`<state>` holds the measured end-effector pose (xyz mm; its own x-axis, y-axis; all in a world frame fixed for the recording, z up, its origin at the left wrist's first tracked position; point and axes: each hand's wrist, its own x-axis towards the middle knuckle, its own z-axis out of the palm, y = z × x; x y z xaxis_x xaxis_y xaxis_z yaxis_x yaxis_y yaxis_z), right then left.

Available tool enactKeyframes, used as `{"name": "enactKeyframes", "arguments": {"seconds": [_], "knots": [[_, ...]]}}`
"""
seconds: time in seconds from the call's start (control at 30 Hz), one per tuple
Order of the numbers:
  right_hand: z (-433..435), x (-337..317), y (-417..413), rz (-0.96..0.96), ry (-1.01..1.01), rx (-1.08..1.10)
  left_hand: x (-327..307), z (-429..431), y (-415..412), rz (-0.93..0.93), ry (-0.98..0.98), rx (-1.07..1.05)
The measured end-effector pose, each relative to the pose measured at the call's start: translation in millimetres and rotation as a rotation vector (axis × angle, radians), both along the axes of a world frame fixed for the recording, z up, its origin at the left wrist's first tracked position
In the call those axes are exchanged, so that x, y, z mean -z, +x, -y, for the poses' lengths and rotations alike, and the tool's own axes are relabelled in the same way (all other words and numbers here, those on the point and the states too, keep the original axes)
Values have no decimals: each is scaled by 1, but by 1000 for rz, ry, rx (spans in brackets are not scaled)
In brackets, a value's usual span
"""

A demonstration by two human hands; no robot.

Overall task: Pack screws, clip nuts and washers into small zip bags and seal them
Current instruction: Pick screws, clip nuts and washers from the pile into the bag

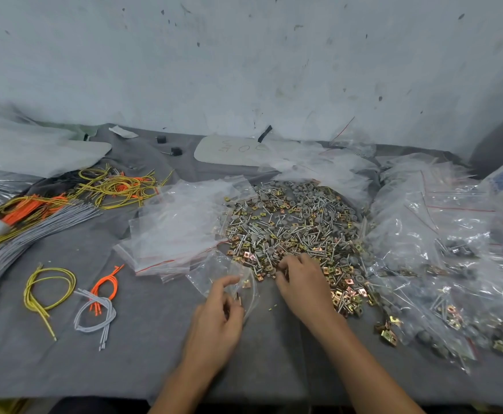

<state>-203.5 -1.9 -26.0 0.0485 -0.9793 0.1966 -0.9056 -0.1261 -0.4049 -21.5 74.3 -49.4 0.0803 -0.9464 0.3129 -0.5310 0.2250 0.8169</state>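
Zip bag [229, 279] at front-centre of bench [154, 363], pinched at its edge by curled fingers of left hand [214, 318]. Inside: one brass clip nut [246, 283] visible; anything more lost in blur.

Right hand [301, 283] just beside bag, fingers bent down into near edge of loose pile [295, 228]. Grip on any piece: can't tell.

Pile contents: screws, brass clip nuts and grey washers, all mixed, far too many to count.

Left of pile and touching it: stack of empty bags [178, 231] with red seal strips. Overlapping, so count unclear.

Right of pile: heap of filled bags [441, 264] holding screws, nuts and washers. Not countable through glare and overlap; cut off at right edge.

Left side of bench:
- one big grey wire bundle [29, 234], tied
- one yellow loop [47, 289]
- one orange bunch [107, 286]
- one small grey bunch [95, 316]
- tangle of yellow and orange wire [118, 186] further back

Near wall: white plate [229, 149] with faint handwriting, unreadable. Two small black parts [161, 139] to its left.

Both forearms cut off at bottom edge.
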Motion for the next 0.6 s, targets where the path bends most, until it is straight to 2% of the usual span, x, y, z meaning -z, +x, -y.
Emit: {"name": "enactKeyframes", "arguments": {"seconds": [0.23, 0.6], "knots": [[2, -5, -8, -24, 47, -8, 0, 0, -1, 0, 8, -5], [-24, -11, -18, 389, 29, -36, 0, 1, -1, -18, -4, -8]]}}
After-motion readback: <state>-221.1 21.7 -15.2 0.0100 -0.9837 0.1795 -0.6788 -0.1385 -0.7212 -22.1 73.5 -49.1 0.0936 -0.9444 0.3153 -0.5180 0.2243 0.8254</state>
